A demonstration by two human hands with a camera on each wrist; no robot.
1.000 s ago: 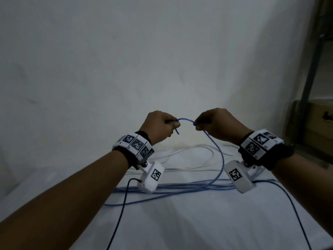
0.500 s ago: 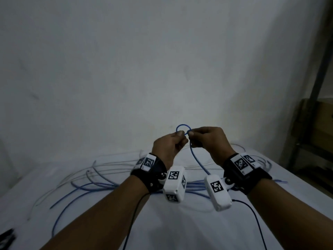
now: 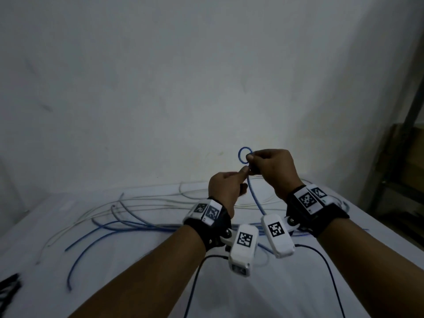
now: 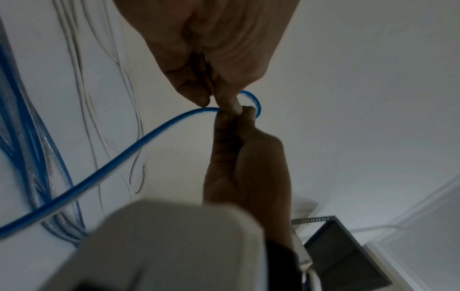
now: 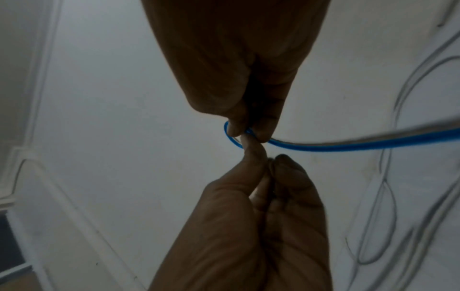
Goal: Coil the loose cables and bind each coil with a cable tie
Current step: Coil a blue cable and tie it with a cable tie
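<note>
A long blue cable rises from the table to my hands, and its end is bent into a small loop. My right hand pinches that loop where the cable crosses itself; the right wrist view shows the pinch closely. Just below it is my left hand. Its index fingertip touches the underside of the loop, and its thumb stands apart from the cable. In the left wrist view the cable runs in from the left to the meeting fingertips.
Several loose blue and white cables sprawl across the white table behind and left of my arms. A black object lies at the front left edge. A metal rack stands at the right, a plain wall behind.
My hands, first apart on a short span of cable, came together and bent it into a loop. Now the right hand holds the loop higher and the left has dropped below it.
</note>
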